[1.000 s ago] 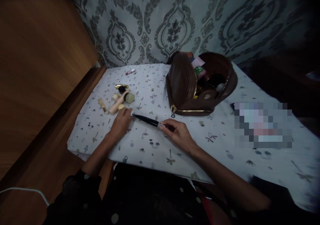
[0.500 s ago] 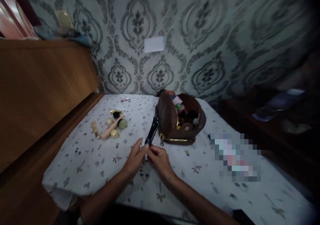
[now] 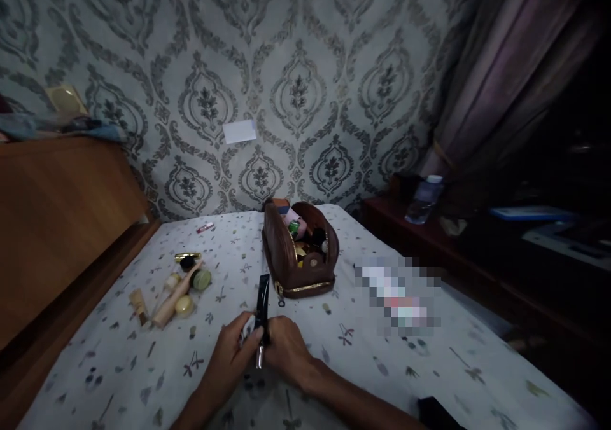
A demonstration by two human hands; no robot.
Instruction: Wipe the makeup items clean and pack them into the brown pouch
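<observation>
A slim black squeeze tube with a shiny silver end (image 3: 262, 303) stands nearly upright between my two hands, just in front of the brown bag. My left hand (image 3: 232, 348) is closed on it, with the thumb along its lower part. A small white piece (image 3: 248, 326) shows by the left fingers; its kind is unclear. Against the tube's right side, my right hand (image 3: 287, 347) is curled closed, and its fingertips are hidden. The open brown cosmetic bag (image 3: 281, 252) has a gold zip and is full of small items.
On the left of the patterned white sheet (image 3: 229, 252) lie a beige tube (image 3: 167, 306), a brush (image 3: 138, 306), a green-lidded jar (image 3: 202, 280), a yellow round jar (image 3: 184, 306) and a gold tube (image 3: 187, 257). A blurred-out item (image 3: 398, 296) lies right. A water bottle (image 3: 424, 200) stands beyond.
My view has swung right and up. The black tube now stands more upright, with its silver end showing below my left thumb. My right hand has curled in beside it.
</observation>
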